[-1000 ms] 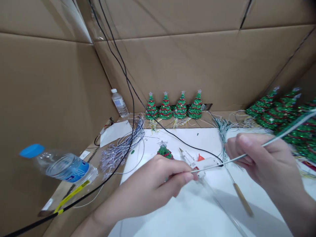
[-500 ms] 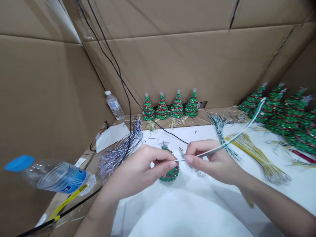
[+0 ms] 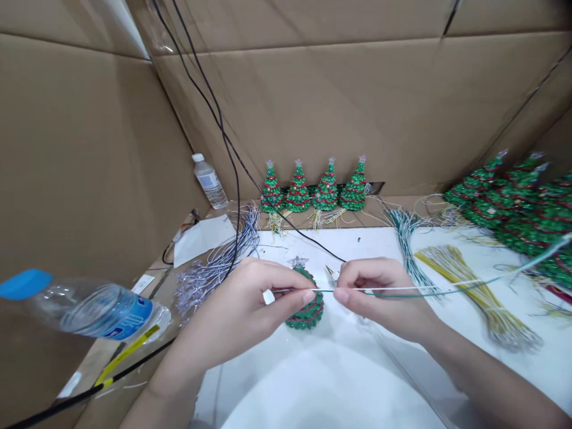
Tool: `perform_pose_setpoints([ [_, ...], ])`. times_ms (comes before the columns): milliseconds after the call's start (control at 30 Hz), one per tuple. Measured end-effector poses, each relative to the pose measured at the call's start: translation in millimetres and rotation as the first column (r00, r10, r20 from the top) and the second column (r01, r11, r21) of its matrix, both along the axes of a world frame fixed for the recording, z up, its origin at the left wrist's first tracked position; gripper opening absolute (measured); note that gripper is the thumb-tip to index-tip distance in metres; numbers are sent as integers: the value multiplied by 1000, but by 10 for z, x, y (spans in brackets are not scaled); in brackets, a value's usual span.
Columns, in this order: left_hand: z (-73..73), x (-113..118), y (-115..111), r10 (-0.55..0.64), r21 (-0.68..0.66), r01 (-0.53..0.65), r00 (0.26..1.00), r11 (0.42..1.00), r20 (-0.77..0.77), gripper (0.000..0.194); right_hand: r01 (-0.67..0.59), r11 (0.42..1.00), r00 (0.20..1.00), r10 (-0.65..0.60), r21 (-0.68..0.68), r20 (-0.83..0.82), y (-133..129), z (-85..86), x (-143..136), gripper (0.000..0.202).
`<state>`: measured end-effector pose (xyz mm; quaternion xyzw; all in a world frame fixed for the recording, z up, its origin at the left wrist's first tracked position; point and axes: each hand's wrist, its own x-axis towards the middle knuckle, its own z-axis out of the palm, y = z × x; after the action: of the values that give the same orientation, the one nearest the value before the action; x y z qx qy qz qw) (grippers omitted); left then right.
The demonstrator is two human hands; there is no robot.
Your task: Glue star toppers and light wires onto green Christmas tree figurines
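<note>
My left hand pinches a thin green and white wire between thumb and forefinger. A few centimetres to the right, my right hand has a similar pinch on it. A short stretch shows between the hands, while the two strands run off past the right wrist. Behind my left fingertips stands a small green Christmas tree figure with a clear star on top, partly covered. A pointed metal tip sticks out beside my right fingers; the rest of that tool is hidden.
Several finished-looking trees line the cardboard back wall, with more trees at right. Bundles of yellow wires, green wires and purple wires lie around. Two water bottles stand at left; black cables cross the view.
The wire's free end has swung down and out to the right, its strands now lying nearly level across my right hand. Both hands keep their pinch. The view has shifted slightly.
</note>
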<state>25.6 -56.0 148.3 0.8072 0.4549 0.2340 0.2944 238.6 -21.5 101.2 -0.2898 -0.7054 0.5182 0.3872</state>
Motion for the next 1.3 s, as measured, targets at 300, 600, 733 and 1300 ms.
perform_pose_setpoints([
  [300, 72, -132, -52, 174, 129, -173, 985, 976, 10, 11, 114, 990, 986, -123, 86, 115, 97, -59, 67, 25],
  [600, -31, -144, 14, 186, 291, -166, 981, 942, -45, 21, 115, 991, 978, -126, 74, 166, 146, -78, 25, 22],
  [733, -68, -148, 50, 173, 302, -136, 980, 944, -100, 20, 78, 996, 981, -84, 40, 172, 151, -90, 36, 22],
  [1300, -69, -156, 55, 125, 300, -65, 975, 952, -186, 25, 63, 631, 942, -293, 773, 163, 114, -171, 56, 13],
])
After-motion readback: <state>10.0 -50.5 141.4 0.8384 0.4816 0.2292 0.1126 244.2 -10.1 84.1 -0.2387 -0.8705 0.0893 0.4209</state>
